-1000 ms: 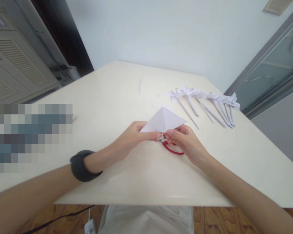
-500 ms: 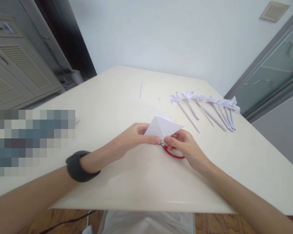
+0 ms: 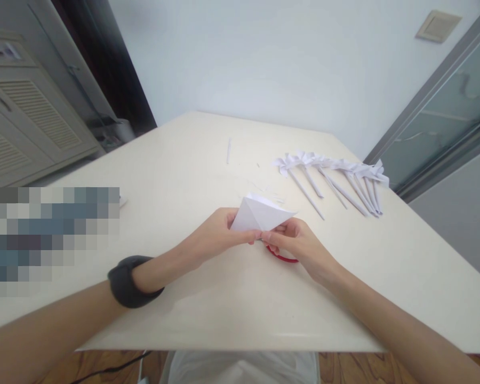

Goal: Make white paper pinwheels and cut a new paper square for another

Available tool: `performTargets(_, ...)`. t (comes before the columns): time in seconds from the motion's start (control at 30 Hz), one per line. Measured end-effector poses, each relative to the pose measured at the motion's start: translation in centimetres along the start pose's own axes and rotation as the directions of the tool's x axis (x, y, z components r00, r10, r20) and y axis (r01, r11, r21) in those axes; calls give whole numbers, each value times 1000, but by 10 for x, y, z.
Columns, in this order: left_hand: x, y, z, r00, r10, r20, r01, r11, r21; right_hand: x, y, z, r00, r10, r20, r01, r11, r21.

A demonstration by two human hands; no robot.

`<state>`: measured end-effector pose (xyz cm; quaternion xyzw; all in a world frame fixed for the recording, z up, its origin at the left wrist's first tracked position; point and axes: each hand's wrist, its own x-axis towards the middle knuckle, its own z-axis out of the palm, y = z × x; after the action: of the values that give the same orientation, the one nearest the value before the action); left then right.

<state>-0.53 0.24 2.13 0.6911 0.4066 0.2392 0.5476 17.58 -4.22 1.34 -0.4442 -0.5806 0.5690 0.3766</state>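
A folded white paper triangle (image 3: 260, 213) is held just above the cream table (image 3: 192, 170). My left hand (image 3: 218, 234) pinches its near left edge, and my right hand (image 3: 296, 242) pinches its near right corner. Both sets of fingertips meet at the paper's bottom edge. Red-handled scissors (image 3: 280, 256) lie on the table under my right hand, mostly hidden by it. I wear a dark band (image 3: 128, 280) on my left wrist.
A row of several white paper pinwheels on rolled sticks (image 3: 336, 173) lies at the far right. A thin paper strip (image 3: 228, 151) and small scraps lie beyond the hands. A blurred patch covers the table's left part. A cabinet stands at left, a glass door at right.
The paper triangle has been folded flatter and tilted down toward the table. Both hands stayed pinched on it and shifted slightly nearer.
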Motion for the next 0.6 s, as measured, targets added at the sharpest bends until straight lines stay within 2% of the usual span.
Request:
performTargets(0.2, 1, -4, 1, 998, 42, -45, -41, 999, 25, 1, 0, -2, 996, 72, -51, -70, 997, 37)
performTargets(0.47, -2, 6, -1, 998, 59, -15, -59, 998, 14, 0, -2, -3, 995, 90, 31, -94, 985, 144)
performTargets(0.6, -3, 8, -1, 997, 67, -33, -66, 998, 14, 0, -3, -5, 997, 81, 13, -82, 983, 163)
